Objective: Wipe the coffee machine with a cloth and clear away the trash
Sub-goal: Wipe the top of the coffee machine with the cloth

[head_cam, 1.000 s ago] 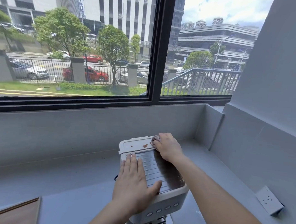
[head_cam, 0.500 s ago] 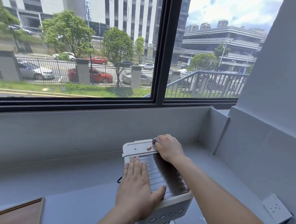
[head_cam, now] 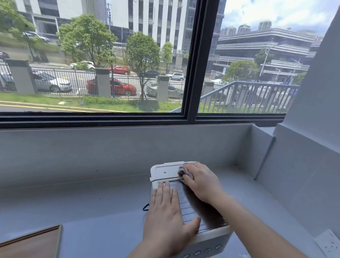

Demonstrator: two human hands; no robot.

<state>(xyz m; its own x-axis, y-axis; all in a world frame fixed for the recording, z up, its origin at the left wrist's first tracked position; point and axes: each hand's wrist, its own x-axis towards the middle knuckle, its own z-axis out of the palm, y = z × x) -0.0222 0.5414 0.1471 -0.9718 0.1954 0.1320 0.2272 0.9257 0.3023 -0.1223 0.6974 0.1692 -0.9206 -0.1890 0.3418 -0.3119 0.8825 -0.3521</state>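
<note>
Background: big dark-framed window (head_cam: 192, 71) looking out on a street with parked cars, trees and office blocks, pretty sunny out
Surface: grey surface (head_cam: 85, 203) running along under the window, with a grey wall on the right side
Coffee machine: white coffee machine (head_cam: 164, 172) sitting on the surface near the middle-right, seen from above, ribbed metal top plate and a row of round buttons on the near edge
Stain: one small brownish spot (head_cam: 165, 172) on the white far-left part of the lid
Cloth: bunched-up cloth (head_cam: 184, 171), only a bit peeks out at the far edge of the machine's top, mostly hidden under the fingers
Right hand: right hand (head_cam: 201, 181) curled down over the cloth, pressing it onto the far right part of the top
Left hand: left hand (head_cam: 167, 215) laid flat and spread on the near-left of the ribbed plate, holding nothing, thumb out to the right
Extras: white wall socket (head_cam: 330, 245) low on the right wall, a wooden board (head_cam: 26, 245) at the near-left corner, and a dark cord (head_cam: 145, 207) poking out left of the machine
</note>
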